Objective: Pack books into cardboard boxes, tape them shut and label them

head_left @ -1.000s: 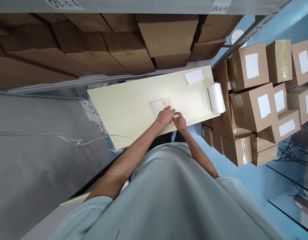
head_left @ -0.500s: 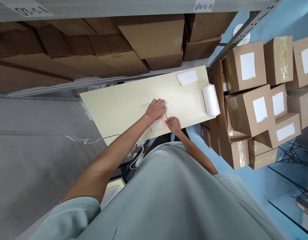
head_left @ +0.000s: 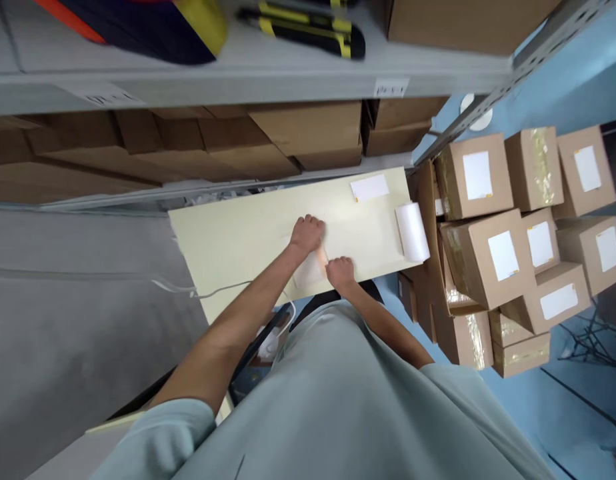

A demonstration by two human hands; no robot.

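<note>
A small clear plastic pouch with something pale orange inside lies on the cream table, near its front edge. My left hand rests on the pouch's far end, fingers curled and pressing down. Closed on the pouch's near right corner, at the table edge, is my right hand. Both hands touch the pouch and hide much of it.
A white paper card and a white roll lie at the table's right end. Taped cardboard boxes with white labels are stacked to the right. Shelving with brown cartons runs behind the table; utility knives lie on the upper shelf. White cable hangs left.
The view has tilted up, bringing the upper shelf into sight. My left hand has slid from the pouch's near side to its far end. My right hand has stayed at the near corner.
</note>
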